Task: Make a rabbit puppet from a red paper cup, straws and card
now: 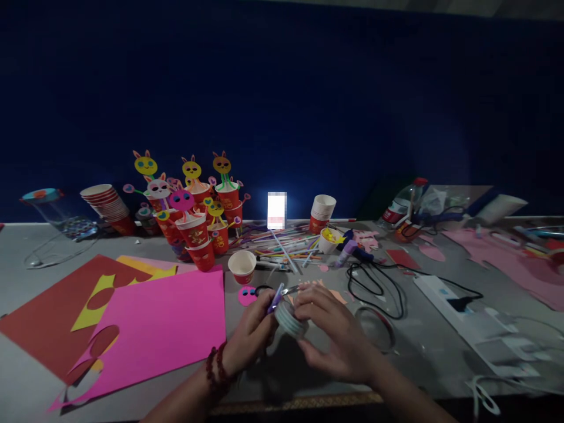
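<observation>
My left hand (254, 329), wearing a dark red bead bracelet (215, 367), is closed in a pinch on a thin purple strip (276, 298), probably a piece of straw. Fingers and thumb of my right hand (332, 332) curve round a pale, striped roll of tape (291, 319), which sits between both hands. A narrow shiny piece (291, 289) bridges the gap above the roll; whether it is tape or a blade I cannot tell. Just beyond my left hand lies a pink paper face (247, 295) with blue eyes. A white-rimmed paper cup (242, 267) stands behind it.
Pink paper (176, 323) with cut-outs covers the left side. Behind it stand red cups with paper animal figures (191, 226). Straws and pens (286, 244) lie in the middle, near a bright screen (277, 210). A black cable (374, 282) and power strip (462, 329) occupy the right.
</observation>
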`<state>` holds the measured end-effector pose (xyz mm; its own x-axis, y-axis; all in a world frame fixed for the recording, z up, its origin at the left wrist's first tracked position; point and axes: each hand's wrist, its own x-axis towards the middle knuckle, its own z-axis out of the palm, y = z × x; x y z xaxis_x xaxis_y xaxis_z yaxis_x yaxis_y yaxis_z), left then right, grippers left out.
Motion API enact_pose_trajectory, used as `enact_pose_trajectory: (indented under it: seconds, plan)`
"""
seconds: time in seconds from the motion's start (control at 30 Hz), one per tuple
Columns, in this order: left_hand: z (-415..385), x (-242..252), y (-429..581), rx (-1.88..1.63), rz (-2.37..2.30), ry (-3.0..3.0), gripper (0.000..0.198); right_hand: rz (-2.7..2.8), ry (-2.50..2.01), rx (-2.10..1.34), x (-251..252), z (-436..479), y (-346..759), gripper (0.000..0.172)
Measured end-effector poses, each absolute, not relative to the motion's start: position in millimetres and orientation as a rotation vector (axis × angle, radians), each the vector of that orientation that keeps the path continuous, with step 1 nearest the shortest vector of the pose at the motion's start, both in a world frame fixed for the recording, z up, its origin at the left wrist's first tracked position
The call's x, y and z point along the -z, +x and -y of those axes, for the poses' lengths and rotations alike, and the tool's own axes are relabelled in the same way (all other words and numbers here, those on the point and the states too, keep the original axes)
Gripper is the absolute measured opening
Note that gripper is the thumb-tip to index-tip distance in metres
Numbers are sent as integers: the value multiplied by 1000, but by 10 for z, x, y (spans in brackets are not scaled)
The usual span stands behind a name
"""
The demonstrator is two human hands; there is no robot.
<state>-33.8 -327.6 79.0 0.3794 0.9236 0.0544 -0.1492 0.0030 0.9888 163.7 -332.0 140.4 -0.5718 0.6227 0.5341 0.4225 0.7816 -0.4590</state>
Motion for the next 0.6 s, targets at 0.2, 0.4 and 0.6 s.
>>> enact_pose_trajectory:
  seconds: [0.2, 0.4, 0.6]
  plan:
    - [3280, -848, -327, -1011, -741, 1133, 26, 2192, -841, -404, -1303, 3280, 1724, 33]
    - [3274, -892, -285, -1020, -591, 1116, 19, 2103, -942, -521, -1209, 3237, 1728, 17]
    - [3221, -910, -300, -1071, -609, 1044, 24, 2091, -1002, -503, -1227, 3220, 1692, 11]
